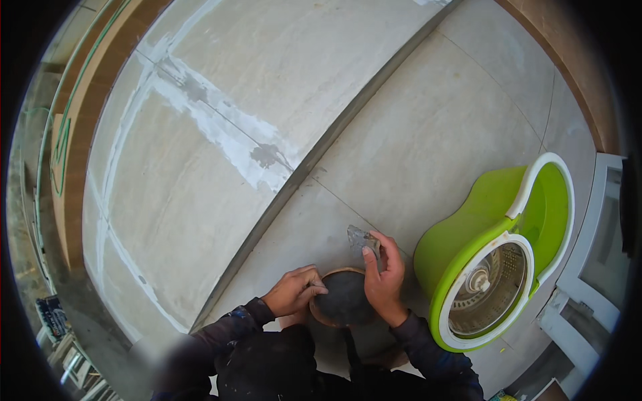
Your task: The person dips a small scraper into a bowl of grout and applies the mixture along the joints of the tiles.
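In front of me is a round dark pan [348, 297] with a copper-coloured rim; a black handle-like bar points from it towards my body. My left hand [293, 291] is closed at the pan's left rim, thumb and fingers pinched together there. Over the pan's right side, my right hand [386, 277] grips a small flat scraper-like piece [362, 240], smeared with grey, between thumb and fingers. Its grey end points up and to the left, above the tiled floor. My fingers hide part of this piece, so its full shape cannot be told.
A green mop bucket [461, 207] with a white handle and a metal spin basket [485, 284] stands close to my right arm. A raised tiled step [200, 200] with white-smeared joints lies ahead left. Cardboard [70, 194] lines the far left; white frames [588, 294] lie right.
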Demonstrator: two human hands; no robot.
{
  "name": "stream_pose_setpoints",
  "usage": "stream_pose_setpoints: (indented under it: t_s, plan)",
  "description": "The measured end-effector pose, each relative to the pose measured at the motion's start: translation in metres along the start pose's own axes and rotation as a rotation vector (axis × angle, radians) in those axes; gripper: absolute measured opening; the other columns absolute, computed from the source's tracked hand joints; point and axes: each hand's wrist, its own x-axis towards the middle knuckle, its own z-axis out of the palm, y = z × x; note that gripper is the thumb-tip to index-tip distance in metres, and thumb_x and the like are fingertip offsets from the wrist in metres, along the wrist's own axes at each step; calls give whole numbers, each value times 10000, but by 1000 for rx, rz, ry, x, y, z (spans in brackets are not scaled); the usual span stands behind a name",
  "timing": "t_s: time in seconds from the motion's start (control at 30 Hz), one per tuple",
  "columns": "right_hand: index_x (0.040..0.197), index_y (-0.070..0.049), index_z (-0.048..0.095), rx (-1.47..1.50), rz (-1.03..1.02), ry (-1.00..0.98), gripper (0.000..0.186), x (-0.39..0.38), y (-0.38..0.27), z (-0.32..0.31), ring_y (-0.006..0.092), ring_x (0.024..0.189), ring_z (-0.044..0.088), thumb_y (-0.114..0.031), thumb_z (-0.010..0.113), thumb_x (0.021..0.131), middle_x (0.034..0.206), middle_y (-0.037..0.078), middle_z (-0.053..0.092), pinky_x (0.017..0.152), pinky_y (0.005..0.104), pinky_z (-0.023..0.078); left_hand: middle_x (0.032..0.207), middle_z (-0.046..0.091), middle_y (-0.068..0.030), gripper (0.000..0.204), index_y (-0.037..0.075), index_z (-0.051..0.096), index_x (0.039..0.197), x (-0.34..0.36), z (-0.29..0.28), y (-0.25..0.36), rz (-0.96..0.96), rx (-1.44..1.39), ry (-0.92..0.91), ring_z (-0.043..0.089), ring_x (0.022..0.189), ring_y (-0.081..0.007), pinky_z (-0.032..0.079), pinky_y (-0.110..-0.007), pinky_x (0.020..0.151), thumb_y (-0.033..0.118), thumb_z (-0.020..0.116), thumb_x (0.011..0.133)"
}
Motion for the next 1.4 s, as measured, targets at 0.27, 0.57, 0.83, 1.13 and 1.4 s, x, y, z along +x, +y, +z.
stream_pose_setpoints:
  t_s: [0.27,0.57,0.83,1.13,1.4]
  plan:
    - [1243,2,668,-25,-37,-478,302,-67,-41,-24,338,1022,695,-21,688,942,1131,185,703,914,378,537,894,622,-139,250,13,640,908,-55,55,-42,-62,230,529,630,864,-374,505,-444,759,237,676,1013]
    - [1226,-34,673,-457,-130,-965,324,-78,-94,-121,361,918,685,15,733,912,1083,167,699,842,380,547,890,660,-110,291,38,661,845,-66,74,-46,-14,239,713,660,831,-347,516,-434,708,290,787,920]
    - [1259,-4,659,-323,61,-944,329,-79,-74,-104,135,905,623,38,716,937,996,57,662,828,284,513,880,684,-124,240,20,689,837,-104,90,-79,61,143,910,687,847,-344,549,-417,737,209,835,859]
    - [1215,-2,660,-245,95,-942,329,-100,-44,-115,46,790,426,80,704,900,886,-64,471,699,218,358,946,667,-150,206,30,695,926,-102,97,-60,-24,301,811,657,942,-391,529,-497,824,229,668,974]
    - [1251,-45,722,-294,-50,-993,293,-102,-37,-95,76,741,420,-119,772,972,832,-60,469,645,242,369,1133,640,-139,261,55,664,1095,-98,103,-57,-172,494,769,653,1079,-372,523,-509,901,297,626,1005]
